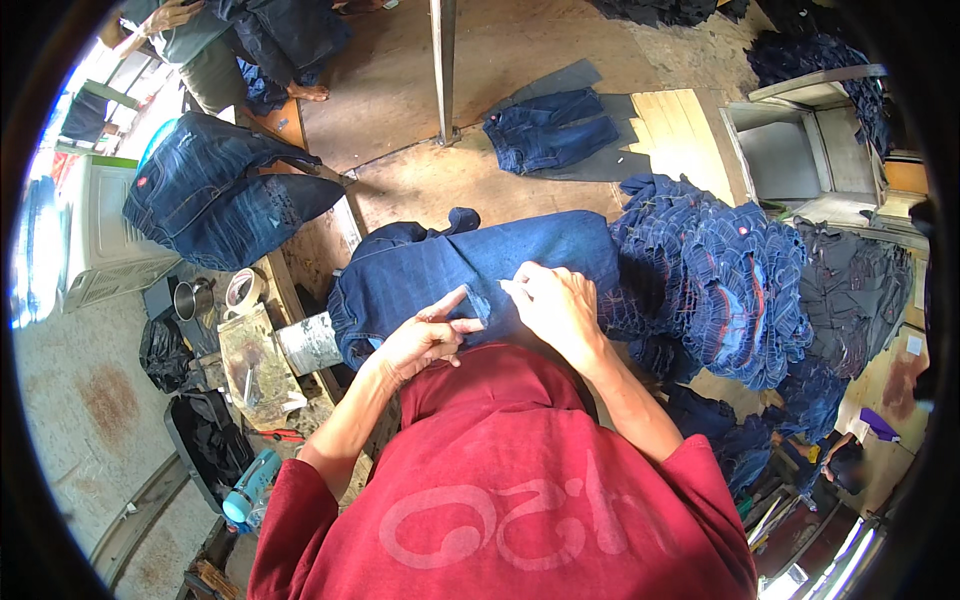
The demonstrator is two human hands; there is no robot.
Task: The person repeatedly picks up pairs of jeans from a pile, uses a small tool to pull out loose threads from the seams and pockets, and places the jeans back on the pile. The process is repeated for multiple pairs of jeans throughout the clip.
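A pair of dark blue jeans is stretched crosswise in front of me, with its waist end to the left. My left hand rests on the denim with two fingers spread apart and the others curled. A small paler, frayed-looking patch shows at those fingertips. To the right of it, my right hand is closed in a pinch just over the cloth. Something small and whitish shows at its fingertips, too small to name. What supports the jeans is mostly hidden beneath them.
Piled jeans adjoin on the right, with dark trousers beyond. More jeans hang at the left, near a tape roll and a metal mug. A post stands ahead. Other people sit at far left and lower right.
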